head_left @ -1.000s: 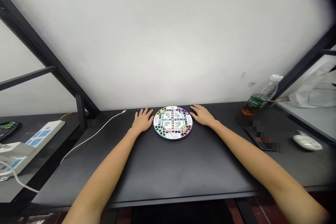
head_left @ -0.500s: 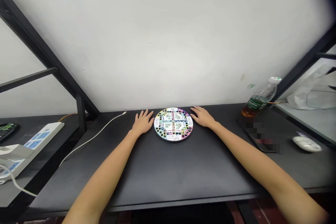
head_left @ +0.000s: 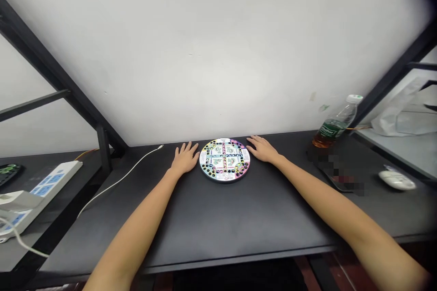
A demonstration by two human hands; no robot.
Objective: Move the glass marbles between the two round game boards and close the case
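Note:
A round, colourful board [head_left: 224, 160] with dark holes round its rim lies flat on the black table [head_left: 239, 223], close to the wall. On its left side my left hand [head_left: 185, 158] rests palm down on the table, fingers spread and holding nothing. To the right of the board lies my right hand [head_left: 263, 149], also palm down with its fingers apart and nothing in them. A narrow gap shows between the board and each hand.
A white cable [head_left: 119, 180] runs along the left of the table, beside a white power strip [head_left: 43, 193]. At the right stand a bottle [head_left: 336, 122] of brown drink, a partly blurred dark flat object [head_left: 336, 177] and a white mouse [head_left: 397, 179]. Behind is a white wall [head_left: 218, 54].
The view has shifted very slightly. Both hands and the board keep the same places on the table.

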